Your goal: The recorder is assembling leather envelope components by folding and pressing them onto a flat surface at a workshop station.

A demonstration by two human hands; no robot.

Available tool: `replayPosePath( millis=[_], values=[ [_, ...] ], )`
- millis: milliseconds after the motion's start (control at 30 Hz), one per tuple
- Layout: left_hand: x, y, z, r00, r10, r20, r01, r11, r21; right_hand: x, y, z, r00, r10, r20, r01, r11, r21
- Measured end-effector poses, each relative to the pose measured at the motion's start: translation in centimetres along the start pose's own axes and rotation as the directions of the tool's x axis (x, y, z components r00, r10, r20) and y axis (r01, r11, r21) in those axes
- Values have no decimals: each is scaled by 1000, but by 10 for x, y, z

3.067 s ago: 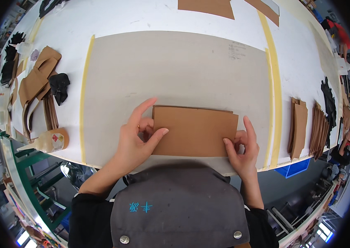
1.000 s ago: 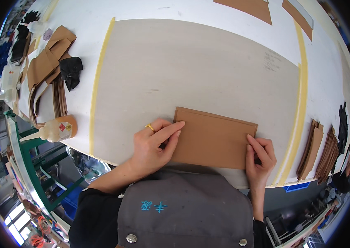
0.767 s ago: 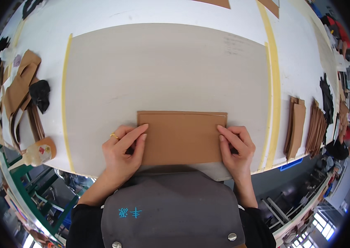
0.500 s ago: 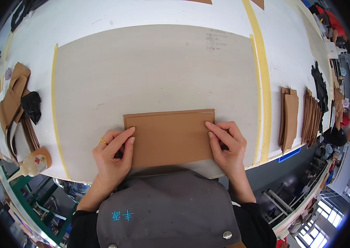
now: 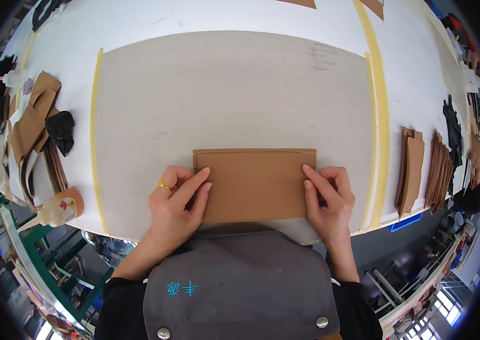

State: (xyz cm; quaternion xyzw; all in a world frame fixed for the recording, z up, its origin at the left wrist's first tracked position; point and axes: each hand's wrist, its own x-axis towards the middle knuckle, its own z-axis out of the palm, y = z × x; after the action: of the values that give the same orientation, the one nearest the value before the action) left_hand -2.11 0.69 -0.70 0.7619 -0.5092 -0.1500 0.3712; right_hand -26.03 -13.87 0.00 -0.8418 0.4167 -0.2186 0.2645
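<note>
A flat brown rectangular panel (image 5: 256,190), leather-like in look, lies near the front of the grey mat (image 5: 234,90), with its near edge close to the table's edge. A narrow line runs along its far edge, like a second layer beneath. My left hand (image 5: 178,198), a yellow ring on one finger, pinches the panel's left side between thumb and forefinger. At the opposite side, my right hand (image 5: 330,198) grips it the same way. What lies under the panel is hidden.
Left of the mat are brown strips (image 5: 29,131), a black crumpled item (image 5: 60,132) and a glue bottle (image 5: 58,208) with a pointed nozzle. Stacked brown pieces (image 5: 411,170) and a fanned bundle (image 5: 438,173) stand at right. Yellow tape (image 5: 96,136) borders the mat.
The whole view has shifted, so everything appears farther right. The panel, tilted slightly before, now sits nearly level. Both hands keep their pinch on its sides.
</note>
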Motion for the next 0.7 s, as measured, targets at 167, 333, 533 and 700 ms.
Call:
replayPosePath(
  millis=[167, 333, 533, 700],
  values=[
    [10, 2, -17, 945, 258, 201, -313, 894, 320, 7, -5, -6, 942, -321, 101, 335, 863, -378],
    [1, -10, -27, 904, 294, 310, -414, 784, 463, 2, -6, 3, 925, -356, 135, 378, 816, -438],
    [19, 5, -4, 884, 215, 416, -427, 734, 528, 6, -7, 3, 915, -369, 164, 398, 760, -514],
    [23, 7, -1, 881, 235, 411, -447, 697, 561, 10, -8, 14, 908, -382, 170, 409, 726, -553]
  ],
)
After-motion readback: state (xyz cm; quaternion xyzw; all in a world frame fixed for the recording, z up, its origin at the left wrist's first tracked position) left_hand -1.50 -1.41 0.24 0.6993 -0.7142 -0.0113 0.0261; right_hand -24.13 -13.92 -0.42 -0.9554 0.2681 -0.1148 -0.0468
